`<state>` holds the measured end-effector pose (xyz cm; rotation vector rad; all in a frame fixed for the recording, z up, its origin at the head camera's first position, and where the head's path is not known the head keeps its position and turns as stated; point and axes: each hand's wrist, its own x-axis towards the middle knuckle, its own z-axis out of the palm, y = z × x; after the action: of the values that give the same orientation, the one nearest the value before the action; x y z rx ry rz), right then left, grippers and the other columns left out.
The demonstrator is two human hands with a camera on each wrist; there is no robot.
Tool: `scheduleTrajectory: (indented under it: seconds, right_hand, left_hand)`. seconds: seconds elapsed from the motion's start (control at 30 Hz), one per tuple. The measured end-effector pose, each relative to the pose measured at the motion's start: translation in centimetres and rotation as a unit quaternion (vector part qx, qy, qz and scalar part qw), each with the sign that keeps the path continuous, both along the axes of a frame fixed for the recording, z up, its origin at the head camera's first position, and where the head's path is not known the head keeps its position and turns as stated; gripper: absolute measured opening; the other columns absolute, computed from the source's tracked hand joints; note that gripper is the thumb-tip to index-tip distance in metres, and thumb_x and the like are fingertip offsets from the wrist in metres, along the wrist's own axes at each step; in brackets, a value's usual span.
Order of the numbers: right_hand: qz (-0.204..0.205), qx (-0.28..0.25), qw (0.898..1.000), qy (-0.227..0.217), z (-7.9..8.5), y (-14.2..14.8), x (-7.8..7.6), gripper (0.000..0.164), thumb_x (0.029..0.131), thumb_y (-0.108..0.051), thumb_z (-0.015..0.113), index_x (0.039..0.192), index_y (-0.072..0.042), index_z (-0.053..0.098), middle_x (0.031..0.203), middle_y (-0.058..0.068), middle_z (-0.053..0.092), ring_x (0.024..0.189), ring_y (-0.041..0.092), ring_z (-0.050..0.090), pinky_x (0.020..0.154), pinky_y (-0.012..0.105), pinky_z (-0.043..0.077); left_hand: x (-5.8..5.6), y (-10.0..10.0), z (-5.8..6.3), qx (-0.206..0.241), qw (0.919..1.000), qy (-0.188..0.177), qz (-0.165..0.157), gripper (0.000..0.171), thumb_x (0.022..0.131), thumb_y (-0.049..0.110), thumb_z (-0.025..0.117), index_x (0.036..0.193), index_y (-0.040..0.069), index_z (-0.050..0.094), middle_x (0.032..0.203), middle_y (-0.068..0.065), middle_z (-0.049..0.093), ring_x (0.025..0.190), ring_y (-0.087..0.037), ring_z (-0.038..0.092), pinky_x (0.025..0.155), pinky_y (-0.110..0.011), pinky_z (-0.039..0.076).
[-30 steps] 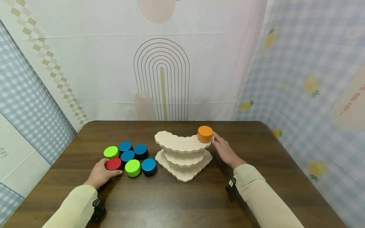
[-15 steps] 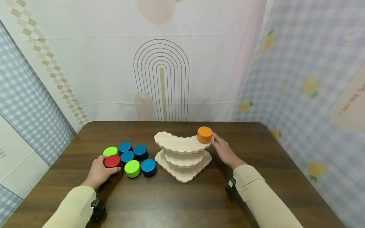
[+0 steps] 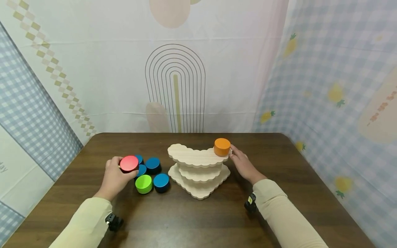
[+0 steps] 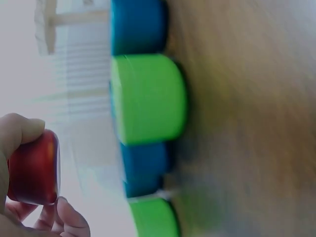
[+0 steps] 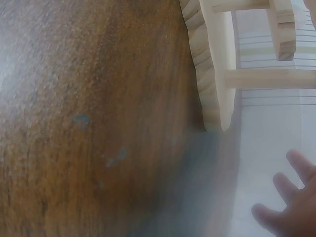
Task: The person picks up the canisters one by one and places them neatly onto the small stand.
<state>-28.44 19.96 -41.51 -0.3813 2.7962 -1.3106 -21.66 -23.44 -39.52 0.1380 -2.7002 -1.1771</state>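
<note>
My left hand (image 3: 114, 177) grips a red round tin (image 3: 129, 163) by its sides and holds it above the cluster of tins. In the left wrist view the thumb and fingertips lie on opposite sides of it, and it is off the table. My right hand (image 3: 245, 166) has its fingers extended at the right end of the wooden tiered stand (image 3: 200, 156). An orange round tin (image 3: 222, 147) stands on that end of the top tier, close to those fingertips; the head view does not settle whether they touch it.
Several blue tins (image 3: 161, 182) and a green tin (image 3: 144, 184) stand left of the wooden stand. Another green tin (image 4: 153, 217) shows in the left wrist view; in the head view the left hand and red tin cover it. A patterned cloth (image 3: 229, 69) hangs behind the brown table (image 3: 186, 220).
My left hand has lifted the red tin off the table and carried it up and slightly right, over the cluster. The right hand, the stand and the orange tin have stayed in place.
</note>
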Motion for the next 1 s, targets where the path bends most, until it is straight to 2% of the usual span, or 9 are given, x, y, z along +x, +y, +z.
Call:
scheduleTrajectory:
  seconds: [0.33,0.7,1.0]
  right_hand:
    - [-0.008,0.000,1.000,-0.008,0.1,0.1,0.2,0.056,0.105,-0.036,0.026,0.156,-0.015,0.016,0.159,0.015,0.017,0.144,0.043,0.010,0.109,0.069,0.010]
    - [-0.008,-0.007,1.000,-0.010,0.1,-0.2,0.3,0.057,0.105,-0.038,0.026,0.156,-0.016,0.015,0.160,0.013,0.016,0.145,0.041,0.010,0.109,0.069,0.010]
    - [-0.010,-0.009,1.000,-0.011,0.1,-0.2,0.3,0.056,0.105,-0.036,0.027,0.156,-0.015,0.016,0.160,0.012,0.016,0.145,0.040,0.011,0.111,0.066,0.009]
  left_hand:
    - [-1.1,4.4,2.1,0.037,0.9988,0.013,-0.029,0.064,0.082,0.019,0.074,0.128,-0.008,0.038,0.127,-0.027,0.036,0.115,-0.041,0.041,0.095,-0.056,0.043]
    - [-2.2,9.2,3.2,0.082,0.9952,0.021,-0.049,0.063,0.081,0.018,0.076,0.127,-0.004,0.040,0.128,-0.023,0.038,0.117,-0.036,0.040,0.093,-0.053,0.046]
    - [-3.1,12.6,4.0,0.091,0.9917,0.044,-0.080,0.059,0.078,0.018,0.077,0.122,-0.002,0.044,0.124,-0.020,0.039,0.113,-0.034,0.044,0.093,-0.051,0.047]
